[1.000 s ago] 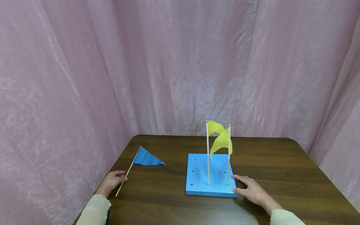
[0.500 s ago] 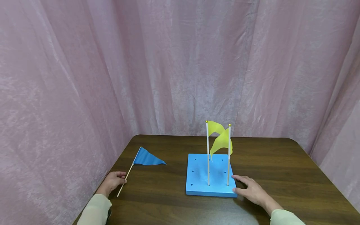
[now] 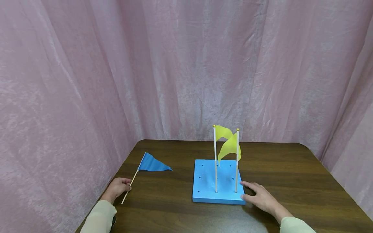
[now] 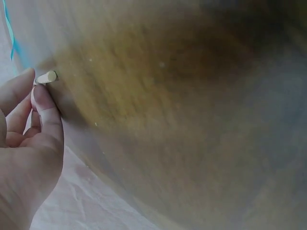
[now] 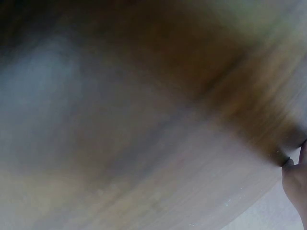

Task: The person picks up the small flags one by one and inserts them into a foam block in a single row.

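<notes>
At the left of the head view, a blue pennant flag (image 3: 152,164) on a thin wooden stick lies slanted over the table, its tip pointing right. My left hand (image 3: 117,187) pinches the lower part of that stick between thumb and fingers. In the left wrist view the stick's blunt end (image 4: 48,77) pokes out past the fingertips. A light blue board (image 3: 207,186) with small holes sits right of the middle. My right hand (image 3: 260,195) rests with spread thumb and fingers at the board's right edge. Two yellow flags, one rear (image 3: 222,132) and one front (image 3: 228,147), stand upright in it.
The brown wooden table (image 3: 175,213) has rounded far corners. Pink curtains (image 3: 186,71) hang behind it and along both sides. Several holes of the board, such as the front left hole (image 3: 198,191), have no stick in them.
The lower end of the blue flag's stick has shifted slightly right with my left hand. My right hand, the board and the yellow flags stay where they were.
</notes>
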`<action>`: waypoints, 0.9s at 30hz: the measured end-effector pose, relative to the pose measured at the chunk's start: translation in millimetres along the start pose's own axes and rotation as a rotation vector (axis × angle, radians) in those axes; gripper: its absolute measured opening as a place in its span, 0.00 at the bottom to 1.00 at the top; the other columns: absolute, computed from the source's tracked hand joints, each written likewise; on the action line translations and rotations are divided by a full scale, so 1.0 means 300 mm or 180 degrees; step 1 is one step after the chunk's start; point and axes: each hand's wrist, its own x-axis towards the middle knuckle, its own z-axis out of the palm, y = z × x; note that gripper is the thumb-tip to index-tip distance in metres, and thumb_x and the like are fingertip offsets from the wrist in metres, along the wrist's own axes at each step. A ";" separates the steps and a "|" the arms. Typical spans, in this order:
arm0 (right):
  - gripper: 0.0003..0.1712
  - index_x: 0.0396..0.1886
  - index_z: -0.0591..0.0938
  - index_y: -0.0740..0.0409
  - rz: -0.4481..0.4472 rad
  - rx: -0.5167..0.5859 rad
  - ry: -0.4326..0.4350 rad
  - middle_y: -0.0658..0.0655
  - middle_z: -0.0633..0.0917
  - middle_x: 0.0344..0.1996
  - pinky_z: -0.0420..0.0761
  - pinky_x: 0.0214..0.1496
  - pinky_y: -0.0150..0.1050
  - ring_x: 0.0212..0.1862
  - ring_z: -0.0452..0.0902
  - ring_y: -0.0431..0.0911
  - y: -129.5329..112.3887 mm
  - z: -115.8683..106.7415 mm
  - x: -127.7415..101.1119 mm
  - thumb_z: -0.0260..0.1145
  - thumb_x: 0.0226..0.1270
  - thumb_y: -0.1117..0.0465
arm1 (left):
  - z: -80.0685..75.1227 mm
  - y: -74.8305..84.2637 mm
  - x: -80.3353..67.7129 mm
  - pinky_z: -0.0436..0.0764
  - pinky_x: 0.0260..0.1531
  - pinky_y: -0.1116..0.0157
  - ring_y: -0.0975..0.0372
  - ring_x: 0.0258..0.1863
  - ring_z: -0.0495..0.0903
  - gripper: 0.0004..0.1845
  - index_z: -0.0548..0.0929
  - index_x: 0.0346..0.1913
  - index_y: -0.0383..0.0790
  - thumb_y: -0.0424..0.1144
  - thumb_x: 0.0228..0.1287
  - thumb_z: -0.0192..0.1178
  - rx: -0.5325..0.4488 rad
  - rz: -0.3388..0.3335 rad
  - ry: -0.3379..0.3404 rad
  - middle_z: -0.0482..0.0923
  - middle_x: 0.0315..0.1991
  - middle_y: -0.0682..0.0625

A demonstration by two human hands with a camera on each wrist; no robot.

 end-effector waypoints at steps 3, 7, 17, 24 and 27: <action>0.35 0.68 0.75 0.48 -0.0009 -0.0018 -0.0001 0.66 0.72 0.65 0.66 0.58 0.70 0.67 0.62 0.68 -0.004 -0.002 0.001 0.68 0.64 0.42 | 0.001 0.007 0.001 0.77 0.49 0.48 0.45 0.46 0.80 0.17 0.81 0.48 0.18 0.23 0.54 0.64 0.0162 0.0014 0.0047 0.83 0.41 0.34; 0.35 0.68 0.76 0.48 -0.0025 -0.0026 0.0009 0.66 0.72 0.65 0.66 0.58 0.70 0.67 0.62 0.68 -0.008 -0.005 0.002 0.69 0.64 0.42 | 0.002 0.025 0.000 0.78 0.46 0.47 0.43 0.45 0.80 0.15 0.83 0.45 0.21 0.26 0.54 0.64 0.0392 0.0017 0.0123 0.83 0.41 0.33; 0.35 0.68 0.76 0.49 0.0001 -0.0062 -0.0002 0.66 0.73 0.65 0.67 0.57 0.70 0.66 0.63 0.68 -0.004 0.000 0.003 0.69 0.63 0.42 | 0.013 0.050 0.006 0.79 0.45 0.48 0.42 0.44 0.80 0.12 0.86 0.41 0.24 0.25 0.52 0.62 0.0813 0.0081 0.0141 0.84 0.40 0.35; 0.36 0.68 0.76 0.49 0.0062 -0.0060 0.0024 0.66 0.72 0.65 0.65 0.58 0.71 0.67 0.62 0.69 -0.004 0.002 -0.002 0.70 0.62 0.41 | 0.027 0.074 0.004 0.79 0.42 0.49 0.48 0.39 0.80 0.11 0.86 0.39 0.26 0.27 0.52 0.62 0.0834 0.0140 0.0138 0.84 0.37 0.38; 0.36 0.68 0.76 0.49 0.0065 -0.0061 0.0018 0.67 0.72 0.66 0.65 0.58 0.71 0.67 0.62 0.69 -0.005 0.001 -0.002 0.69 0.63 0.42 | 0.033 0.082 0.007 0.79 0.42 0.50 0.49 0.39 0.80 0.10 0.86 0.39 0.26 0.28 0.54 0.63 0.0801 0.0126 0.0131 0.84 0.37 0.38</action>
